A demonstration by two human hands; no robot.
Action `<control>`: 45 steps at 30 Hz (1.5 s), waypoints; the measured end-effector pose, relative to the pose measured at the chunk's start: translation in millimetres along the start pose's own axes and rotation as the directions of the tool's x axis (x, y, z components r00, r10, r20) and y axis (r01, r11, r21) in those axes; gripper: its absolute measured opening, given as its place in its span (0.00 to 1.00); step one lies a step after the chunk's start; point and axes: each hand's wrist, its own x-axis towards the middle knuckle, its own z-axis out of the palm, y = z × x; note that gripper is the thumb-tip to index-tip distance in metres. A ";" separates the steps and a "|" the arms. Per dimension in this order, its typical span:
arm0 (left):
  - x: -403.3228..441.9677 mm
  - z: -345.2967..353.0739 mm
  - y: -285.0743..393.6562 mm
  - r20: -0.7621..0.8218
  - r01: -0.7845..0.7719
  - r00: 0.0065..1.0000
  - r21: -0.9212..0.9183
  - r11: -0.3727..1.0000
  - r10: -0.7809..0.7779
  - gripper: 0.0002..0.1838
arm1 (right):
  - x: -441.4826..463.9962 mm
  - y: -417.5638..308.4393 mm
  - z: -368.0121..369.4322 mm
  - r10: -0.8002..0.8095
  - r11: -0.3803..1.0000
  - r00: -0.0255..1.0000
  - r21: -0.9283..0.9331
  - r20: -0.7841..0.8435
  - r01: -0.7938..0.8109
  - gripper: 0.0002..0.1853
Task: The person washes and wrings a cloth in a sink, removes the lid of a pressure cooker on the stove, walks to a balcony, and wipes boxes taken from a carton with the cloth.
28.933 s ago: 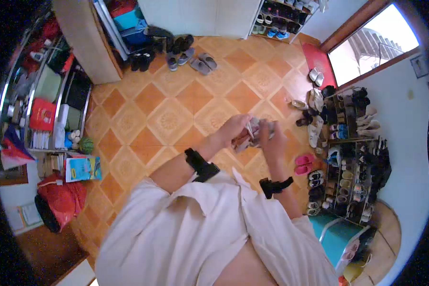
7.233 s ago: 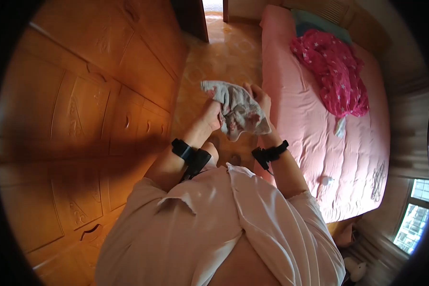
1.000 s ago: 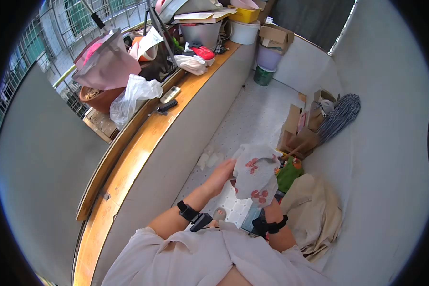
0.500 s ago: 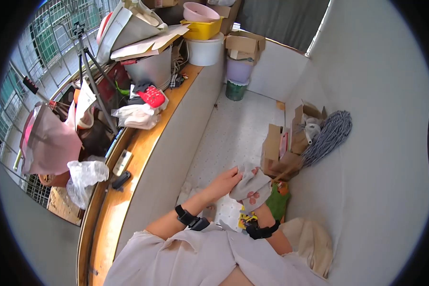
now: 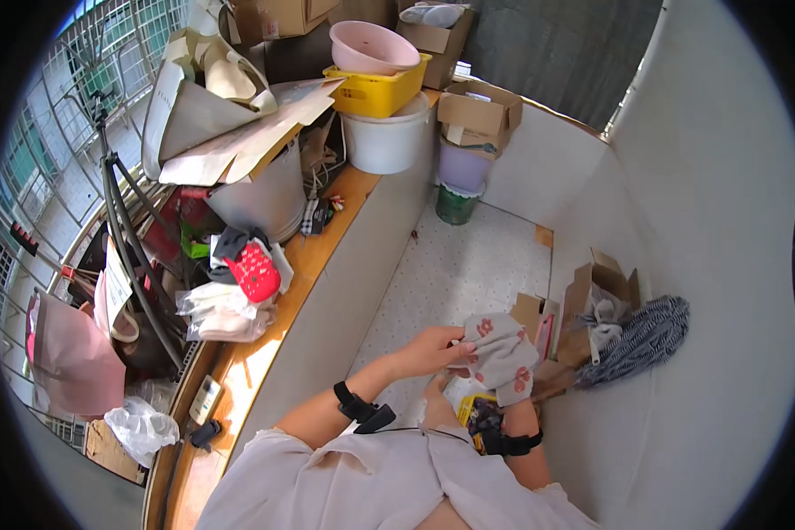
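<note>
A pale grey cloth piece with a reddish flower print [image 5: 501, 352] is draped over my right hand, covering its fingers. Only my right wrist [image 5: 521, 417] and forearm show below its lower edge. My left hand [image 5: 435, 350] comes in from the left and pinches the cloth's near edge between thumb and fingers. Whether my right hand is inside the cloth or just under it, I cannot tell. A black strap [image 5: 359, 407] circles my left forearm, another black strap [image 5: 514, 443] my right. Beneath the hands lies a yellow and dark packet [image 5: 479, 415], partly hidden.
On the wooden ledge [image 5: 325, 237] at left are a red patterned fabric item [image 5: 254, 272], bagged pale fabric [image 5: 225, 311], a white bucket [image 5: 387, 140] and a yellow basket [image 5: 382, 93]. Cardboard boxes [image 5: 583, 296] and a striped mop head [image 5: 642, 343] stand by the right wall.
The view has shifted, so the ledge and boxes appear lower. The flowered cloth now spreads over my right hand with more flowers showing; my left hand still grips its edge.
</note>
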 end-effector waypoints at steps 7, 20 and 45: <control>199.1 -62.1 -11.5 -0.095 0.028 0.995 0.028 0.999 -0.025 0.17 | 182.9 -24.0 -90.5 0.007 0.962 0.965 0.265 -0.261 0.065 0.20; 474.8 -168.4 -7.2 -0.028 0.112 0.994 0.167 0.980 -0.108 0.18 | 437.1 -44.7 -261.2 0.005 0.999 0.910 -0.036 -0.415 -0.022 0.16; 950.2 -587.9 -28.1 -0.522 0.106 0.853 0.202 0.974 0.015 0.14 | 902.6 -70.2 -476.4 -0.119 0.993 0.885 -0.047 -0.449 0.110 0.21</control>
